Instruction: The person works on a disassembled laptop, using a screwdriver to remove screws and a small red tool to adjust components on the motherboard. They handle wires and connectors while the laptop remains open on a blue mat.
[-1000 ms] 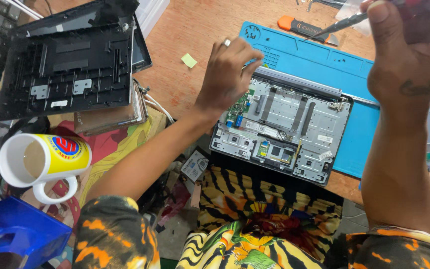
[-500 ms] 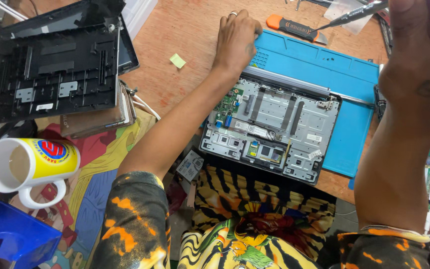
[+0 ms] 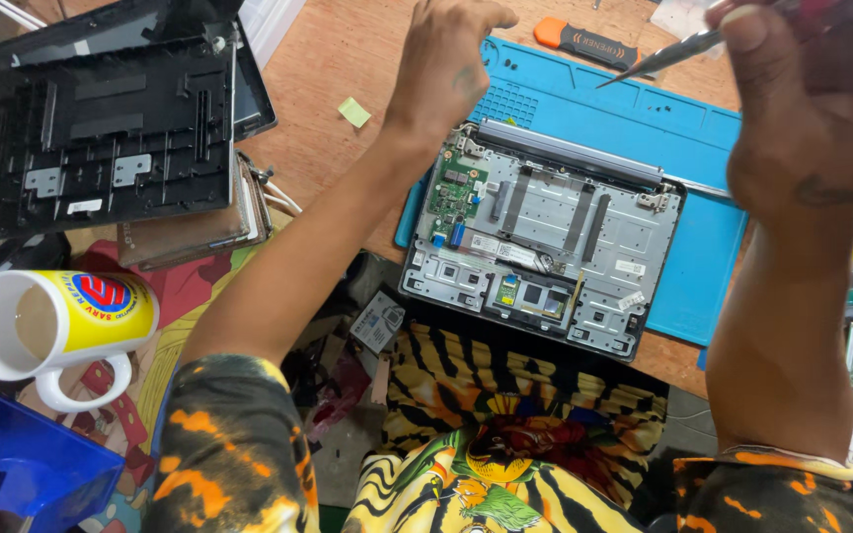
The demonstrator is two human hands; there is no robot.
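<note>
Screwdriver (image 3: pixel 678 51) in raised right hand (image 3: pixel 807 109)

Screwdriver (image 3: pixel 688 47) handle hidden in fist

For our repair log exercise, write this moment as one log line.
left hand: fist over mat | right hand: holds tweezers | laptop base: open, on mat | mug: far left

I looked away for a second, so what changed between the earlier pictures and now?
The left hand moved off the laptop base up to the far edge of the blue mat, closed in a fist. The right hand kept the screwdriver raised. The base, mug and black cover stayed put.
</note>
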